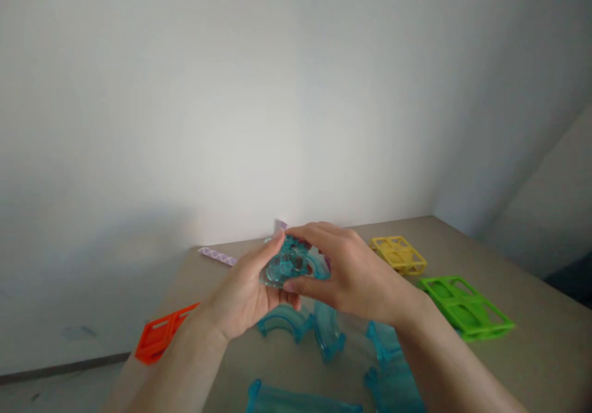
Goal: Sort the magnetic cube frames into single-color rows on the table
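Above the table, both hands hold a see-through teal plastic toy piece [291,262] between them. My left hand [254,290] cups it from the left and below, thumb along its upper edge. From the right, my right hand [340,265] grips the piece with its fingers over the top and its thumb at the lower edge. The fingers cover part of the piece, so its full shape is hidden. Below the hands lie a curved teal track piece [284,320] and another track piece [327,330].
More teal track pieces lie nearer, including a long one [300,400] at the front. At right are green square frames [467,308] and yellow ones [398,254]. An orange frame [161,336] sits left, partly behind my forearm. A lilac strip [217,256] lies near the wall [296,92].
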Demonstrator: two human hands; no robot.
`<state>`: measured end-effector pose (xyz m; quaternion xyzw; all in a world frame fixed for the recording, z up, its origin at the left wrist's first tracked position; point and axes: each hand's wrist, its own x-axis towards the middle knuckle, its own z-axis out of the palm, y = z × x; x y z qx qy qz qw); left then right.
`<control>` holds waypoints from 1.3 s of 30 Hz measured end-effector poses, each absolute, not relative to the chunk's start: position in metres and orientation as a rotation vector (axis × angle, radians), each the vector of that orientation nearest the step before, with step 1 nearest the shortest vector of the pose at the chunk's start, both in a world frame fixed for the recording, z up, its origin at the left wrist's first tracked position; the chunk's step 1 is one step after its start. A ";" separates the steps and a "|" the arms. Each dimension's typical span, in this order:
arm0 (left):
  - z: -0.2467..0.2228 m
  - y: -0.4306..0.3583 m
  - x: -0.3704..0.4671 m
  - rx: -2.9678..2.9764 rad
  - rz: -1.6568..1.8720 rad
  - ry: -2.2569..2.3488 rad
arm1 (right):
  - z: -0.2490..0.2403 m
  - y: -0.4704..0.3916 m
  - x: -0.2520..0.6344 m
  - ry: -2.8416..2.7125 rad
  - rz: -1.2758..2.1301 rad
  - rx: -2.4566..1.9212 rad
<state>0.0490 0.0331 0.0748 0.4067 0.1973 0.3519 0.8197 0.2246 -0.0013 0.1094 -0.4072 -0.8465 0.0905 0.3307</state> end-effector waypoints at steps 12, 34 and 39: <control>0.070 0.035 0.053 0.743 0.675 0.416 | 0.101 0.001 0.214 -2.281 0.268 -1.114; 0.002 0.097 0.040 1.621 0.592 1.168 | 0.080 0.019 0.238 -2.223 -0.059 -1.500; -0.020 0.101 0.042 1.781 0.501 1.242 | 0.090 0.010 0.246 -2.195 -0.106 -1.472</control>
